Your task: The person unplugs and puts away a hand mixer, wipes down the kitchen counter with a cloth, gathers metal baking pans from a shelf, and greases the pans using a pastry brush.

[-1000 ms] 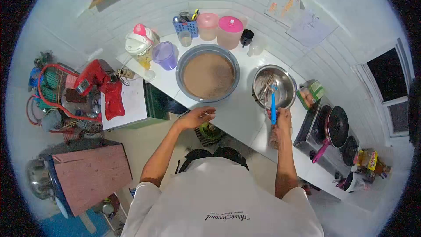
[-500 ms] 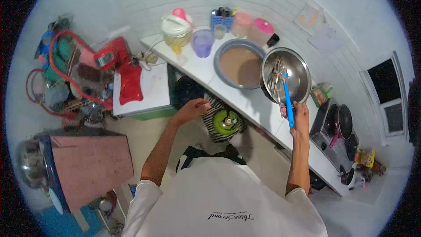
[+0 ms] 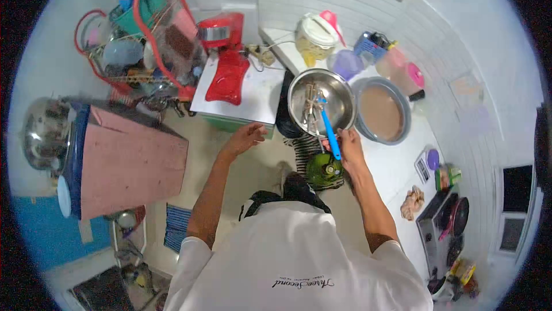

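Note:
My right hand grips the near rim of a shiny metal mixing bowl, which hangs over the counter's left edge. Inside the bowl lie batter-smeared beaters and a spatula with a blue handle; the handle sticks out over the rim beside my fingers. My left hand hovers above the floor with loosely bent fingers, holding nothing, near a white-topped cabinet. Right of the bowl, on the counter, stands a grey round basin of light brown mixture.
A red stand mixer sits on the cabinet. Along the wall are a white-lidded container, a purple tub and pink-lidded jars. Below the bowl stands a green gas cylinder. A stove, scale and crumpled cloth are right.
The view has turned right and down. My right hand has carried the metal bowl, with its beaters and spatula, from the basin's right side to its left. My left hand stays free.

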